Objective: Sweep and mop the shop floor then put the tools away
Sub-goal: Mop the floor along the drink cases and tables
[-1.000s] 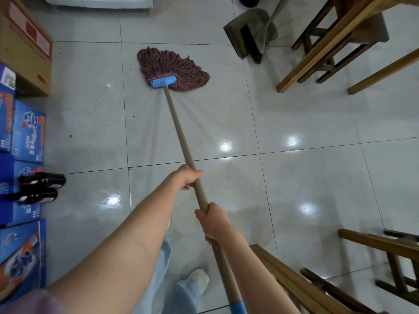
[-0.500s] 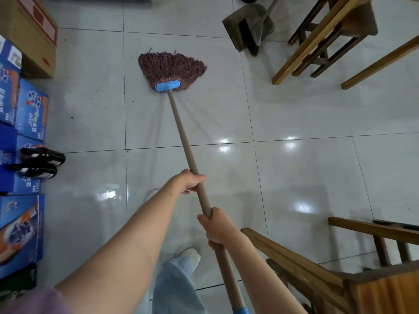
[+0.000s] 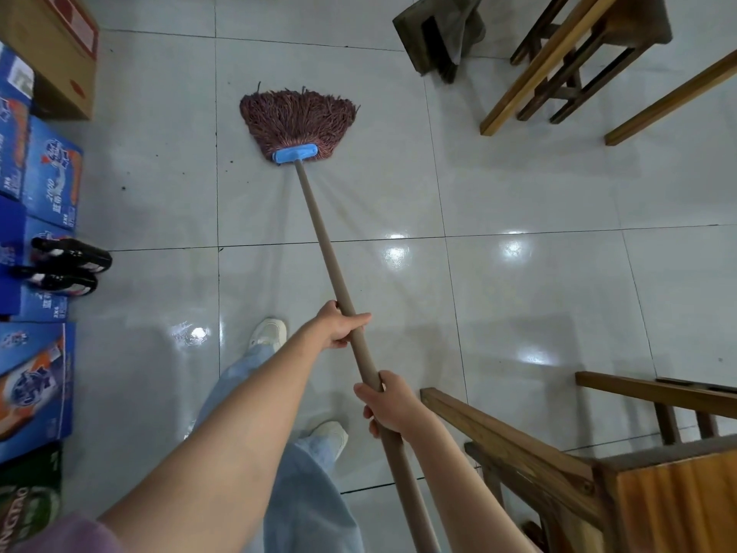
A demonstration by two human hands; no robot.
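Mop (image 3: 339, 273) held two-handed, pole slanting from lower right up to the head on the tile floor (image 3: 518, 185). Left hand (image 3: 343, 327) grips the pole about midway, fingers curled around it, thumb lying along the shaft. Right hand (image 3: 389, 405) grips lower down, fingers wrapped fully round the pole. Hands apart, same shaft.

Mop head (image 3: 297, 117): reddish strands fanned flat on the tile, away from the person, blue clamp (image 3: 295, 153) at the pole end. It lies just right of a grout line.

Edges:
- Left: stacked blue cartons (image 3: 44, 185) and a brown cardboard box (image 3: 56, 49) line the floor edge; two dark bottles (image 3: 67, 265) lie on the cartons, ends overhanging the floor.
- Far right: wooden bench legs (image 3: 566, 69); a dustpan with brush (image 3: 438, 37) stands just left of them.
- Near right: wooden chair frame (image 3: 518, 445) close beside the right forearm and the pole's lower end.

Open tile runs from the mop head to the far benches, and across the middle between cartons and chair. Dark specks on the tile left of the mop head. Person's white shoes (image 3: 271, 333) stand left of the pole.
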